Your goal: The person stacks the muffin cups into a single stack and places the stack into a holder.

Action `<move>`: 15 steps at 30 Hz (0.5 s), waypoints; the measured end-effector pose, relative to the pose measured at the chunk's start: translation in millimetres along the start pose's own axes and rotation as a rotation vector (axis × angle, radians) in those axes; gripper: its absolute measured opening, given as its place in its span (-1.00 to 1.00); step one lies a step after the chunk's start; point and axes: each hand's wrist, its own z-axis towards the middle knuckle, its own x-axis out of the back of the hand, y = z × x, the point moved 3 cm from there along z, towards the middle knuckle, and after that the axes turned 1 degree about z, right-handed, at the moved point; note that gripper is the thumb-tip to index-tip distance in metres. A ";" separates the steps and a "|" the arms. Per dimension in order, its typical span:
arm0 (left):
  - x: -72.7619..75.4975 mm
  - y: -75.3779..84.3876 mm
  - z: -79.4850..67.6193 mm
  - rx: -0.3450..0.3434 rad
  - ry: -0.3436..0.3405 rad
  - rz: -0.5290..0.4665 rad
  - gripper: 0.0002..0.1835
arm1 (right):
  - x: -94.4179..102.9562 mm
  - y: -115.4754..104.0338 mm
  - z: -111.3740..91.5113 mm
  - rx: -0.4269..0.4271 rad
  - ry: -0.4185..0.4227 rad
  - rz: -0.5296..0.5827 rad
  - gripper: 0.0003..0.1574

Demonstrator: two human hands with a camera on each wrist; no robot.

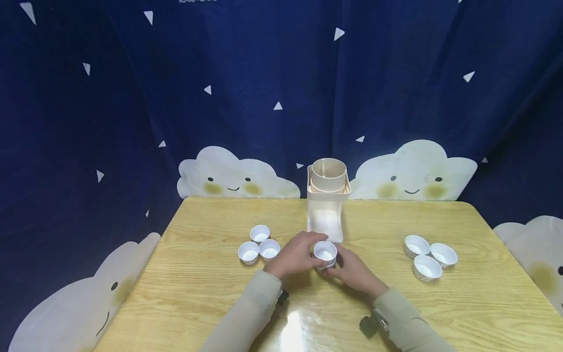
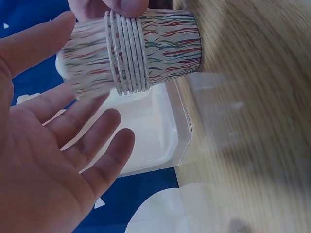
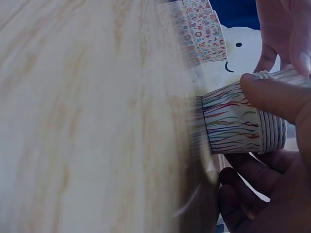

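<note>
Between the two hands a stack of paper cups (image 2: 172,43) with coloured wavy lines stands on the table, its several rims packed close together. My right hand (image 1: 354,270) grips the stack around its rims, the thumb lying along the near side in the right wrist view. With thumb and fingers my left hand (image 1: 299,253) holds the uppermost paper cup (image 2: 88,60), which rises out of the stack and looks blurred in the left wrist view. From the head view its white inside (image 1: 325,251) faces up.
Directly behind the hands stands a cream plastic holder (image 1: 324,215) topped by a round tube (image 1: 329,174). Three small white-lined cups (image 1: 259,234) sit grouped at left, and three more (image 1: 427,267) at right. A dark blue curtain (image 1: 246,58) hangs behind the wooden table (image 1: 211,293).
</note>
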 end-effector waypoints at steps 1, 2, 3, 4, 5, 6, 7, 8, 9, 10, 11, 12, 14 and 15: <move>0.4 0.0 -0.5 0.001 -0.003 0.005 -0.33 | 0.4 -0.6 0.3 0.006 0.002 -0.005 -0.20; 0.9 0.0 -1.1 0.005 -0.006 0.009 -0.32 | 0.9 -1.3 0.5 0.014 0.004 -0.011 -0.21; 1.3 -0.3 -1.4 0.007 -0.006 0.010 -0.32 | 1.3 -1.8 0.7 0.016 0.004 -0.015 -0.22; 1.6 -0.6 -1.7 0.008 -0.006 0.012 -0.31 | 1.7 -2.1 0.9 0.020 0.008 -0.023 -0.23; 2.0 -0.7 -2.1 0.009 -0.008 0.008 -0.31 | 1.9 -2.6 0.8 0.022 0.009 -0.022 -0.23; 2.8 -0.6 -2.5 0.010 -0.008 0.008 -0.31 | 2.1 -2.8 0.7 0.023 0.009 -0.022 -0.22; 3.4 -0.7 -2.7 0.009 -0.008 0.011 -0.31 | 2.2 -2.7 0.7 0.025 0.009 -0.023 -0.22; 4.0 -0.9 -3.1 0.010 -0.009 0.013 -0.31 | 2.2 -2.4 0.6 0.025 0.010 -0.026 -0.21; 4.6 -1.0 -3.5 0.011 -0.010 0.015 -0.31 | 2.1 -2.1 0.4 0.023 0.011 -0.031 -0.21; 5.3 -1.1 -4.0 0.014 -0.012 0.016 -0.32 | 2.1 -1.7 0.3 0.021 0.014 -0.036 -0.20; 6.0 -1.3 -4.6 0.017 -0.014 0.018 -0.32 | 2.0 -1.4 0.2 0.020 0.014 -0.043 -0.19; 6.8 -1.8 -5.2 0.023 -0.016 0.021 -0.32 | 1.9 -1.0 0.1 0.019 0.015 -0.048 -0.19; 8.6 -2.4 -6.8 0.031 -0.017 0.017 -0.33 | 1.6 -0.4 0.1 0.017 0.017 -0.055 -0.18; 9.7 -2.7 -7.7 0.033 -0.016 0.017 -0.33 | 1.5 -0.3 0.2 0.013 0.017 -0.052 -0.17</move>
